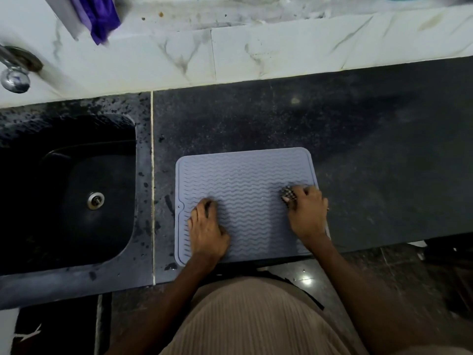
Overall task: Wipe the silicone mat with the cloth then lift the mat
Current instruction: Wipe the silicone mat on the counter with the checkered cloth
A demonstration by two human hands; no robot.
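A pale grey-blue silicone mat (243, 175) with wavy ridges lies flat on the dark countertop (358, 149), close to the front edge. My left hand (207, 229) rests on the mat's near left part, fingers pressing down on it. My right hand (305, 211) sits at the mat's right edge and grips a bunched checkered cloth (288, 194), pressing it against the ridges. Most of the cloth is hidden under the fingers.
A black sink (76, 190) with a metal drain is sunk into the counter to the left of the mat. A chrome tap (15, 73) sticks out of the white marble backsplash at far left. Purple fabric (102, 16) hangs at the top left.
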